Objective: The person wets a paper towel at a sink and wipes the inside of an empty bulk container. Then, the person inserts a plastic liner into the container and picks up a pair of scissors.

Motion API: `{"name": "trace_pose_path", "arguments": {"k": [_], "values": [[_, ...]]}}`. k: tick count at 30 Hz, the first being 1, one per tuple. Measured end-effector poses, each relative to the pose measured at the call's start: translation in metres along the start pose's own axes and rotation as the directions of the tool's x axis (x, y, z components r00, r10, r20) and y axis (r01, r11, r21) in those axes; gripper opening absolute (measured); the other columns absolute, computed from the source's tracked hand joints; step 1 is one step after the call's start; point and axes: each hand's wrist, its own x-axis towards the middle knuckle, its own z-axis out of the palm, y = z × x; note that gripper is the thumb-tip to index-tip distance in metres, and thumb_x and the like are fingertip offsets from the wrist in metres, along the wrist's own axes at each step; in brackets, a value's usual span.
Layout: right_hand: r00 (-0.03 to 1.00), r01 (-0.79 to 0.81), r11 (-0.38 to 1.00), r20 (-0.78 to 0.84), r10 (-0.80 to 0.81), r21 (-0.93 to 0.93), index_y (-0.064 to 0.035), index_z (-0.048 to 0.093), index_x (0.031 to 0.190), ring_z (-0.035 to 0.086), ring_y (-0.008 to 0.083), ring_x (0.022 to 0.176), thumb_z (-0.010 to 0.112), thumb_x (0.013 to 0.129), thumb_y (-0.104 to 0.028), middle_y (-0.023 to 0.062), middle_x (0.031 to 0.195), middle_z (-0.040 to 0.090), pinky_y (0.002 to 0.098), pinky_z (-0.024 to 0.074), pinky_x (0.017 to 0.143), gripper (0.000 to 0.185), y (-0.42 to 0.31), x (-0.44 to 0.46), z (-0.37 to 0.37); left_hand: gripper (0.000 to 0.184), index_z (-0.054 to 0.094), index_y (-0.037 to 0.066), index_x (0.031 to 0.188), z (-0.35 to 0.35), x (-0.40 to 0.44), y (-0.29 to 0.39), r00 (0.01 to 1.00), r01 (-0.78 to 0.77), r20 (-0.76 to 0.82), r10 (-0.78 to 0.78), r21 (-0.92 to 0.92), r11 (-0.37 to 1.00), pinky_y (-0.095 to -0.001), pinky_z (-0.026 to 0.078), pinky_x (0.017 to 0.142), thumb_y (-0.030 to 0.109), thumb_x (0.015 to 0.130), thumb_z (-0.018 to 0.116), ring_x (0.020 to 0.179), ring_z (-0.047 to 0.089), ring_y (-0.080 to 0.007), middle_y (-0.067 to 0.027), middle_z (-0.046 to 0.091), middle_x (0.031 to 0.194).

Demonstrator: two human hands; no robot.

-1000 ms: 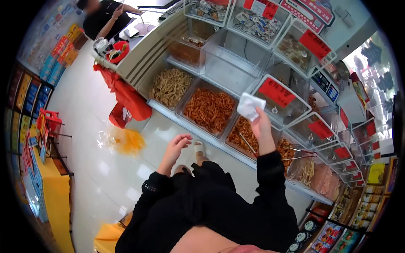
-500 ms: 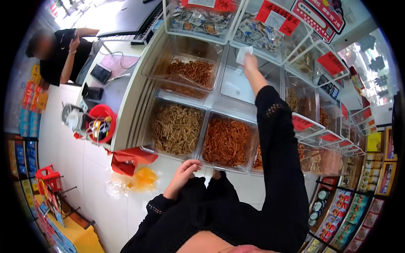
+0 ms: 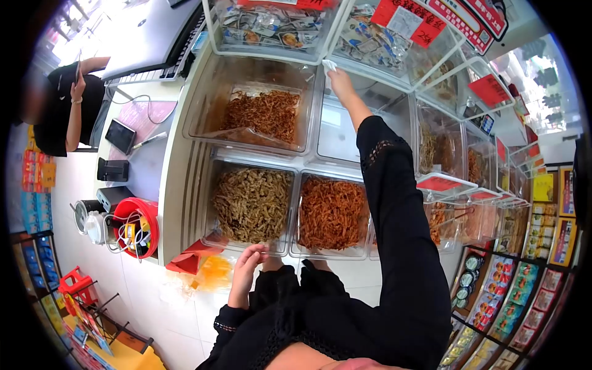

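My right hand is closed on a white tissue at the back left corner of a clear plastic bin with a pale bottom. My left hand hangs loosely bent, with nothing visible in it, by the front rim of a bin of brownish-green dried strips. To the right of that bin stands one of reddish-brown strips, partly behind my right sleeve. Behind the greenish strips, a lidded bin holds more reddish-brown shreds.
Bins of wrapped snacks with red price signs stand at the back. On the left counter are a phone-like device and a red bucket of cables. A person stands beyond it. Packaged goods line the right shelves.
My right hand with the tissue has moved left along the back of the pale-bottomed bin to its corner. My left hand has shifted slightly left and down. The view has turned a little.
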Motion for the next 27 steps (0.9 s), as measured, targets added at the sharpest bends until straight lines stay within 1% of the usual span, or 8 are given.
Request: {"name": "trace_pose_path", "arguments": {"k": [5,8,10,13,18,21,26,27], "values": [[0.998,0.034,0.993,0.058,-0.027,-0.114,-0.0021,0.059,0.089,0.054,0.0264,0.071,0.045,0.076,-0.023,0.0130,0.071,0.057,0.0346,0.0408,0.066,0.028,0.006,0.005,-0.008,0.023,0.051,0.002,0.107,0.009,0.000,0.000,1.000,0.015,0.009,-0.015,0.026,1.000,-0.0257,0.041,0.080,0.011,0.087,0.043,0.086,0.055,-0.0117,-0.0071,0.057,0.102],[0.990,0.009,0.969,0.136,0.026,-0.248,-0.0018,0.059,0.089,0.054,0.0302,0.078,0.044,0.076,-0.023,0.0159,0.079,0.058,0.0351,0.0408,0.071,0.029,-0.014,-0.016,-0.015,0.023,0.051,0.002,0.107,0.013,-0.003,-0.001,1.000,0.022,0.011,-0.023,0.037,0.999,-0.0257,0.041,0.079,0.012,0.087,0.043,0.087,0.055,-0.0123,-0.0074,0.057,0.103],[0.944,0.328,0.890,0.139,-0.299,-0.317,-0.0012,0.058,0.090,0.052,0.0336,0.086,0.043,0.076,-0.022,0.0187,0.091,0.056,0.0364,0.0400,0.076,0.029,0.002,-0.018,-0.012,0.024,0.051,0.002,0.107,0.014,-0.004,-0.001,1.000,0.013,0.022,-0.015,0.084,0.996,-0.0257,0.041,0.079,0.012,0.087,0.043,0.088,0.055,-0.0128,-0.0077,0.057,0.103],[0.923,0.366,0.881,0.242,-0.301,-0.299,-0.0007,0.057,0.092,0.050,0.0349,0.090,0.042,0.077,-0.020,0.0192,0.098,0.053,0.0371,0.0394,0.079,0.029,0.005,-0.036,-0.019,0.025,0.050,0.001,0.109,0.018,-0.003,-0.001,1.000,0.007,0.020,-0.009,0.108,0.994,-0.0256,0.041,0.079,0.012,0.087,0.044,0.089,0.055,-0.0136,-0.0075,0.056,0.104],[0.905,0.361,0.899,0.324,-0.274,-0.248,0.0001,0.056,0.097,0.049,0.0340,0.091,0.041,0.077,-0.018,0.0191,0.098,0.053,0.0361,0.0391,0.080,0.030,0.002,-0.068,-0.026,0.024,0.050,0.001,0.109,0.028,0.001,-0.002,1.000,0.003,0.024,-0.005,0.093,0.996,-0.0258,0.041,0.080,0.011,0.087,0.043,0.089,0.054,-0.0138,-0.0068,0.056,0.103],[0.874,0.255,0.954,0.461,-0.157,-0.160,0.0017,0.054,0.099,0.049,0.0327,0.093,0.042,0.078,-0.017,0.0170,0.100,0.052,0.0361,0.0382,0.082,0.031,-0.007,-0.090,-0.032,0.024,0.050,0.001,0.108,0.033,0.002,-0.006,0.999,0.006,0.039,-0.009,0.078,0.997,-0.0260,0.041,0.080,0.010,0.087,0.043,0.089,0.054,-0.0134,-0.0062,0.056,0.103],[0.836,0.313,0.920,0.528,-0.148,-0.236,0.0006,0.052,0.104,0.046,0.0309,0.100,0.040,0.080,-0.017,0.0164,0.108,0.048,0.0355,0.0368,0.086,0.032,-0.010,-0.116,-0.033,0.024,0.050,0.001,0.108,0.040,0.004,-0.008,0.999,0.011,0.049,-0.016,0.112,0.994,-0.0260,0.041,0.080,0.010,0.087,0.043,0.089,0.054,-0.0130,-0.0057,0.056,0.103],[0.846,0.374,0.883,0.494,-0.199,-0.285,-0.0001,0.050,0.106,0.046,0.0310,0.101,0.039,0.080,-0.016,0.0159,0.110,0.047,0.0360,0.0372,0.086,0.033,-0.007,-0.118,-0.030,0.024,0.050,0.001,0.108,0.041,0.004,-0.007,0.999,0.010,0.049,-0.016,0.120,0.993,-0.0261,0.041,0.080,0.010,0.087,0.043,0.089,0.054,-0.0130,-0.0057,0.056,0.103]]}}
